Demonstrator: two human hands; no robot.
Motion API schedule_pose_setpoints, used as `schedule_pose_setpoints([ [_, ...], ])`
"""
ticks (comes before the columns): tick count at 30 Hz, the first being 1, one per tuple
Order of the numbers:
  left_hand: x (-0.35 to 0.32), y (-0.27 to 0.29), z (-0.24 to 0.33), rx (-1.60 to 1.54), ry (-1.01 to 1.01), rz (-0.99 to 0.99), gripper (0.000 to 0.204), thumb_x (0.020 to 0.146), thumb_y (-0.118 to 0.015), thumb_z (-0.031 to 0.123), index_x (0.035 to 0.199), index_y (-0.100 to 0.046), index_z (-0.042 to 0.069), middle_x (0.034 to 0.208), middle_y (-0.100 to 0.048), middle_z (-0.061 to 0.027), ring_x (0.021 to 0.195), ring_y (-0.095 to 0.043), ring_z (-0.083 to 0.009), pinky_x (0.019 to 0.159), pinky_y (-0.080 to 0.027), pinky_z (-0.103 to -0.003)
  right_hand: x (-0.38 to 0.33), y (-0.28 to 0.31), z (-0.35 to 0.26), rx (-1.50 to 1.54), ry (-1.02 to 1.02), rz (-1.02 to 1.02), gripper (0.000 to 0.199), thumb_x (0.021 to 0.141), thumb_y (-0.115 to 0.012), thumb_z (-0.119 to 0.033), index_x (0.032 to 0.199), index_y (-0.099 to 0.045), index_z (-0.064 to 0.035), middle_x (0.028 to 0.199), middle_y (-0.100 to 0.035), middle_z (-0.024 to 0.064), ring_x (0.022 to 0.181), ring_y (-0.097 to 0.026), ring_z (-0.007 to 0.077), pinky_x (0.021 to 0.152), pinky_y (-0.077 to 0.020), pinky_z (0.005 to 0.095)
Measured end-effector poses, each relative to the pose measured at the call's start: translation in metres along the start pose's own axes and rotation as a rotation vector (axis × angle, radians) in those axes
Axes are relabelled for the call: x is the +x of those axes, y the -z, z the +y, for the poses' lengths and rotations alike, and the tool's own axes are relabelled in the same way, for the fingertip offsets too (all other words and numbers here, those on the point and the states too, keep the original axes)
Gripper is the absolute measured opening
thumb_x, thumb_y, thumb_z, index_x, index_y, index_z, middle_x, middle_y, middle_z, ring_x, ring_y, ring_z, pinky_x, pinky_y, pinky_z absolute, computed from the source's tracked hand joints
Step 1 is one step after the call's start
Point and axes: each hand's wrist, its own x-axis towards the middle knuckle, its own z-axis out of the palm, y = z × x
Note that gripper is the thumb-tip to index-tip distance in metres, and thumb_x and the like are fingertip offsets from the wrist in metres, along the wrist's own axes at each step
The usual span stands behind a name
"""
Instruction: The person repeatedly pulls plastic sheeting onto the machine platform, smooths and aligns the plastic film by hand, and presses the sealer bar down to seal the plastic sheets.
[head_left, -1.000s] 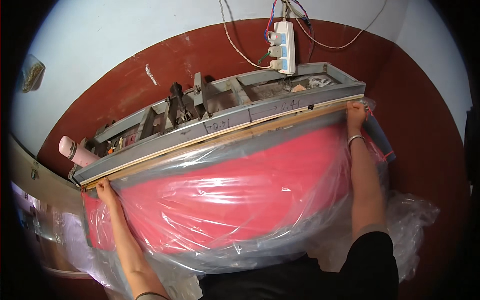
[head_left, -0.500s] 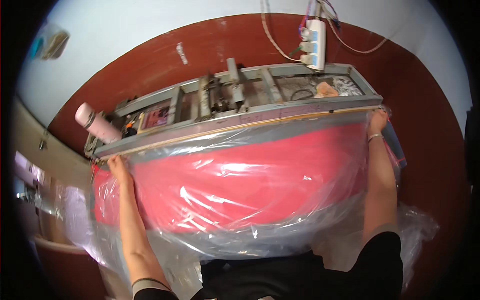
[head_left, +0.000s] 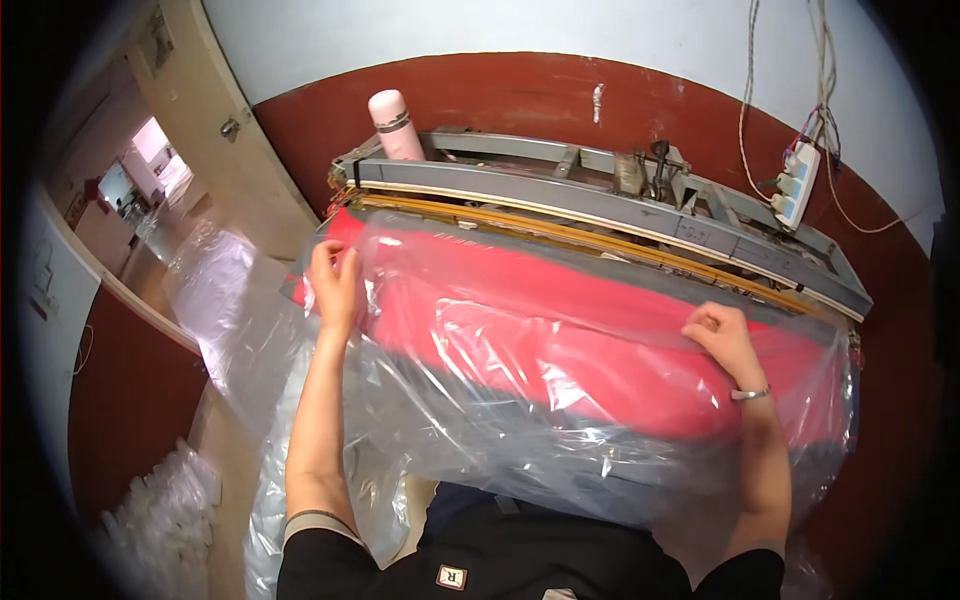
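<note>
Closest to the camera is the person's dark shirt, with both bare forearms reaching up and away from it. The big red item lies across the middle, wrapped in a clear plastic bag, and its far edge sits right up against the long grey machine.

The left hand is on the left end of the bag, fingers bent over the film like it's pinching it, though I can't tell for sure how tight that grip is. The right hand is further toward the right end, closed into a loose fist with the plastic bunched inside it; there's a thin bracelet at the wrist.

Loose plastic sheeting spills off to the left over the floor. Behind the red item, the machine has a yellowish strip along its front edge. A pink flask stands upright on its left end. On the wall at the right, a white power strip hangs with wires running up. Far left, a pale door stands open.
</note>
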Motion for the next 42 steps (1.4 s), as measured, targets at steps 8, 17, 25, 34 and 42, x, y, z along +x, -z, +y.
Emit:
schedule_pose_setpoints([
  [8,-0.067,-0.002,0.055,0.23,-0.465,-0.937,0.075,0.073,-0.062,0.041,0.131,-0.031,0.004,0.139,-0.024,-0.0191,0.129,-0.016,-0.039,0.102,-0.02,-0.048,-0.115,0.128,0.139,-0.257,-0.02,0.47,0.015,0.075,-0.062,-0.008,0.065,-0.052,-0.0045,0.059,-0.04,-0.006,0.057,-0.035,0.0021,0.049,-0.0262,0.0188],
  [17,-0.125,-0.03,0.137,0.09,-0.465,-1.013,0.081,0.077,-0.054,0.051,0.133,-0.025,0.0,0.14,-0.019,-0.0189,0.131,-0.013,-0.0341,0.103,-0.014,-0.05,-0.219,0.23,0.232,-0.208,-0.221,0.725,0.016,0.08,-0.062,-0.013,0.068,-0.054,-0.0057,0.059,-0.036,-0.0097,0.053,-0.028,0.0003,0.046,-0.0199,0.0186],
  [25,-0.096,-0.068,0.121,-0.003,-0.409,-0.886,0.058,0.08,-0.057,0.033,0.123,-0.041,-0.002,0.131,-0.037,-0.0193,0.123,-0.033,-0.0327,0.098,-0.029,-0.042,-0.236,0.226,0.231,-0.113,-0.206,0.813,0.012,0.083,-0.06,-0.014,0.075,-0.057,-0.0056,0.061,-0.038,-0.0096,0.053,-0.029,0.0005,0.046,-0.0206,0.0181],
  [34,-0.073,-0.084,0.12,0.34,-0.232,-0.558,0.022,0.07,-0.065,0.015,0.087,-0.058,0.004,0.091,-0.057,-0.007,0.093,-0.051,-0.0293,0.073,-0.043,-0.038,-0.227,0.23,0.216,-0.06,-0.24,0.879,0.013,0.084,-0.058,-0.016,0.077,-0.057,-0.0055,0.067,-0.043,-0.0074,0.059,-0.035,0.0009,0.052,-0.027,0.0164],
  [42,-0.04,-0.163,0.091,-0.455,0.207,-0.012,0.014,0.084,-0.048,0.014,0.078,-0.048,0.001,0.067,-0.05,-0.0045,0.063,-0.045,-0.0114,0.059,-0.04,-0.027,-0.091,0.209,0.238,-0.334,-0.034,1.018,0.018,0.088,-0.051,-0.021,0.078,-0.05,-0.0066,0.063,-0.046,-0.003,0.058,-0.041,0.0054,0.053,-0.0343,0.021],
])
